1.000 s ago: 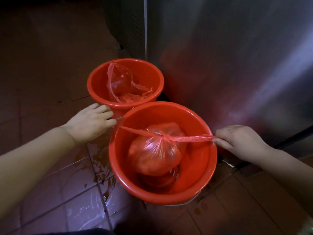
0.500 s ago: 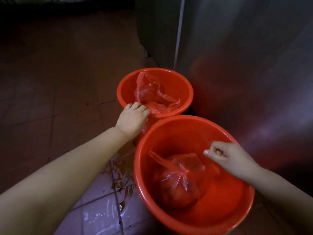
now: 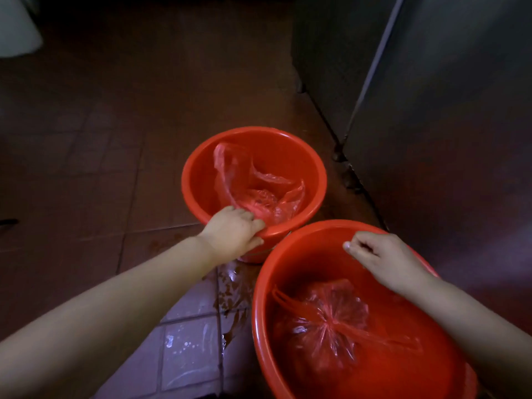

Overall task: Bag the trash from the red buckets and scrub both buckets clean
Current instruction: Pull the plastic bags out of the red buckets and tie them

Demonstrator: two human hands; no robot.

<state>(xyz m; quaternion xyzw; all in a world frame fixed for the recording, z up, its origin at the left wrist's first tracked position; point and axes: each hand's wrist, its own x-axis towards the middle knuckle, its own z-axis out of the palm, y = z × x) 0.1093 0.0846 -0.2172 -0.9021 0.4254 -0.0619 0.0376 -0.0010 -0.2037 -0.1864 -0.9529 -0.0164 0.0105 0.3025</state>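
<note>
Two red buckets stand on the floor. The far bucket (image 3: 193, 171) holds a loose, open red plastic bag (image 3: 259, 194). My left hand (image 3: 233, 233) grips this bucket's near rim, fingers curled over the edge and thumb outside. The near, larger bucket (image 3: 260, 286) holds a knotted red bag of trash (image 3: 325, 323) lying at its bottom, its tie strands spread out to both sides. My right hand (image 3: 383, 259) hovers over the near bucket's far side with its fingers curled in, and I see nothing in it.
A stainless steel cabinet (image 3: 446, 139) rises close on the right, its foot just behind both buckets. The tiled floor (image 3: 190, 347) is wet with brown puddles between the buckets. A white object (image 3: 17, 24) sits at the far upper left.
My hands let go of the tied bag's strands and it dropped into the near bucket. My left hand moved to the far bucket's rim and now grips it. My view shifted left.
</note>
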